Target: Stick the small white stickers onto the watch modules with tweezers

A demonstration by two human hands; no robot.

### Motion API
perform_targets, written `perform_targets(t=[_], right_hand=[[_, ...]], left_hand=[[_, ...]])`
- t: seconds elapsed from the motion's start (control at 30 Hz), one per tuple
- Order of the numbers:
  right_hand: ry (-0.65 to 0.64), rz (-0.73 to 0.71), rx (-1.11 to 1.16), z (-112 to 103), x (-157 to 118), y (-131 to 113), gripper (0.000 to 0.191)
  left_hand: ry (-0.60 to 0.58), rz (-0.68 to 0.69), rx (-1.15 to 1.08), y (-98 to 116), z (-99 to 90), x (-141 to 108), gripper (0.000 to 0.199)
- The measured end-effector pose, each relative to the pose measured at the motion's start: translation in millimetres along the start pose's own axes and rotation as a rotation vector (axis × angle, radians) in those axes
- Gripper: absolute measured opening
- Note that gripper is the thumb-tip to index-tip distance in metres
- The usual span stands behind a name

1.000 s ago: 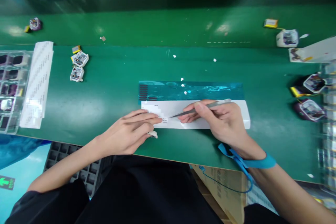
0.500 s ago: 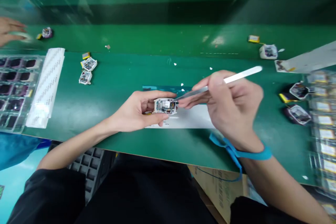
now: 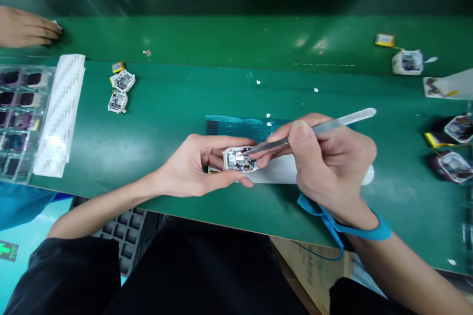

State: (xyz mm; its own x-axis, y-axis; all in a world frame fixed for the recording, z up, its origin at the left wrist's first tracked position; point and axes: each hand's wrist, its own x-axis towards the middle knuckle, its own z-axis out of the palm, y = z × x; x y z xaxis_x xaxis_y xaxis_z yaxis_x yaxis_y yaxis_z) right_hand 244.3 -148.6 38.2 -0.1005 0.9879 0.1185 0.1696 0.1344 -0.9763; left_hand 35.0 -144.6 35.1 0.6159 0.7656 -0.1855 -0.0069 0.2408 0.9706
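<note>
My left hand (image 3: 192, 165) grips a small white open device case (image 3: 238, 160) with a circuit board showing inside, held just above the green table. My right hand (image 3: 328, 162) pinches metal tweezers (image 3: 318, 130), whose tip touches the inside of the case. A blue strap (image 3: 343, 224) circles my right wrist. Under the hands lie a white label sheet (image 3: 281, 170) and a blue strip (image 3: 236, 125).
Two similar white cases (image 3: 120, 91) lie at the left, by a white paper strip (image 3: 59, 113) and a clear compartment tray (image 3: 16, 118). More cases (image 3: 453, 147) sit at the right and another (image 3: 406, 61) on the far belt. Another person's hand (image 3: 25, 27) rests at top left.
My left hand lifted the white case from the sheet and turned it open side up. My right hand brought the tweezers from the label sheet to the case's inside.
</note>
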Motion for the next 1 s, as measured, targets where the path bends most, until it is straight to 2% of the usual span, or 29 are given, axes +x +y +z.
perform_targets(t=[0.23,0.57,0.73,0.8,0.87,0.93,1.0], right_hand=[[0.02,0.0,0.082,3.0,0.7,0.5,0.023],[0.008,-0.081,-0.108,1.0,0.5,0.5,0.03],[-0.021,-0.192,-0.144,0.1,-5.5,5.4,0.028],[0.048,-0.234,-0.11,-3.0,-6.8,6.5,0.026],[0.111,-0.277,-0.117,-8.0,-5.1,6.3,0.025],[0.037,-0.322,-0.23,-13.1,-0.5,6.0,0.022],[-0.128,-0.373,-0.371,-16.0,5.1,7.4,0.019]], left_hand=[[0.027,0.008,0.007,0.0,2.4,-1.4,0.047],[0.034,0.003,-0.012,-1.8,2.9,-1.5,0.046],[0.026,-0.026,-0.038,-1.5,0.9,-1.1,0.034],[0.046,0.009,0.083,-0.9,-6.0,-2.0,0.031],[0.143,0.117,0.32,-1.9,-17.3,-4.5,0.028],[0.322,0.262,0.649,-6.2,-30.3,-8.5,0.023],[0.484,0.369,0.955,-13.9,-40.6,-13.5,0.017]])
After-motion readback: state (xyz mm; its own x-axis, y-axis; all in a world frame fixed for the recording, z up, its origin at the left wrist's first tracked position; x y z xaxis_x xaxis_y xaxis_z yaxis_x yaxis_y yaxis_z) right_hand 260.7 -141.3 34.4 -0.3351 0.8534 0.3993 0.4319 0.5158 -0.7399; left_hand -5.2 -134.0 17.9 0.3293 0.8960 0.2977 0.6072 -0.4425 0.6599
